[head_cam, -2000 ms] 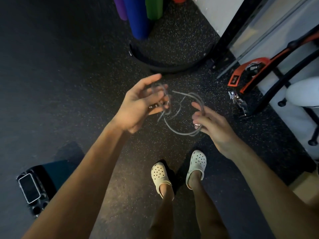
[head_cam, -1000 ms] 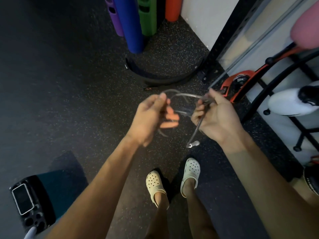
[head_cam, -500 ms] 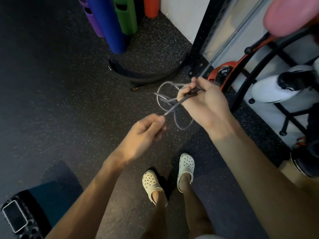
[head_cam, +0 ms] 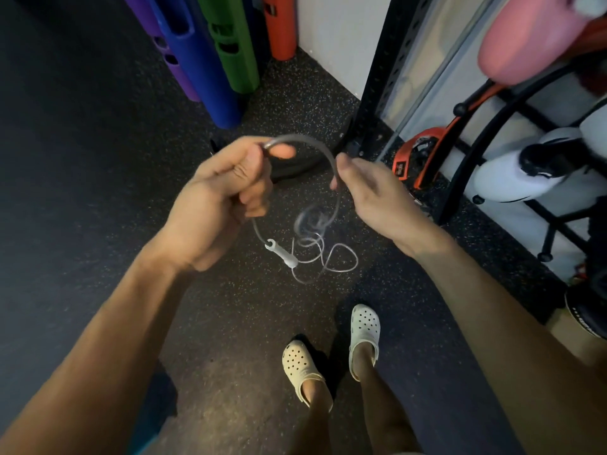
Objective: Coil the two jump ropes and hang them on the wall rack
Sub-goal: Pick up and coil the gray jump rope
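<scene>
Closest to me, the person's pale clogs (head_cam: pixel 303 369) stand on the dark speckled floor (head_cam: pixel 98 224), with both bare arms reaching out over them. Just past the feet hangs the slack of the jump rope (head_cam: pixel 308 138): a white handle (head_cam: pixel 282 252) dangles on a short length below the left grip (head_cam: pixel 226 192), and beside it, toward the right, a loose tangle of thin loops (head_cam: pixel 340 257) hangs blurred; whether the lowest loops touch the floor I cannot tell. Above that, the left grip is a fist curled round the rope, thumb pressed on top. The right grip (head_cam: pixel 371 192), level with it and just apart, pinches the rope between thumb and fingertips. Between them the rope arches upward and away from the body, so its held stretch runs side to side. The uncoiled run drops straight down from the right grip, so I reckon that hand has to feed the next loop across to the left, which acts as the anchor. Farther off, the black perforated upright (head_cam: pixel 377 77) stands against the wall, forward and right. I see no second rope.
</scene>
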